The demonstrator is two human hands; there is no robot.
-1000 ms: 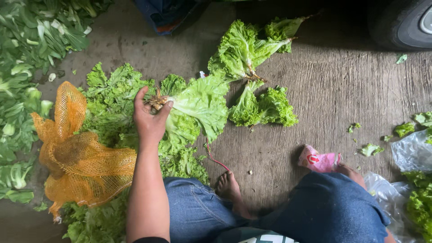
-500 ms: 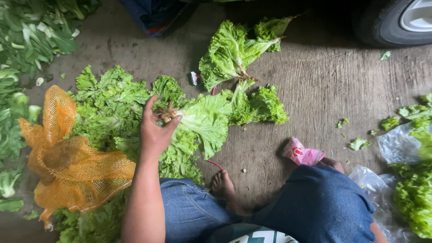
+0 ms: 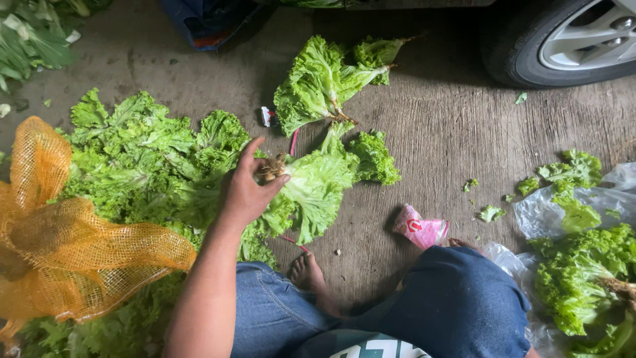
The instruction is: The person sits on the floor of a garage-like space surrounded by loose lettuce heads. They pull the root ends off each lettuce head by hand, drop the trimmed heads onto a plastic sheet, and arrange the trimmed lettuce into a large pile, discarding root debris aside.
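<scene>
Your left hand (image 3: 246,192) is closed on the root stub of a green lettuce head (image 3: 311,189), which lies on the leaf pile (image 3: 132,159) on the concrete floor (image 3: 450,132). Your right hand isn't in view. The head looks light and floppy, with leaves that would tear easily, so that firm stub is probably your best hold.

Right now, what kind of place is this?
Probably outdoors, a roadside spot where vegetables get sorted: a bare concrete ground, a car wheel close by, and lettuce heaps beside an orange mesh sack.
</scene>
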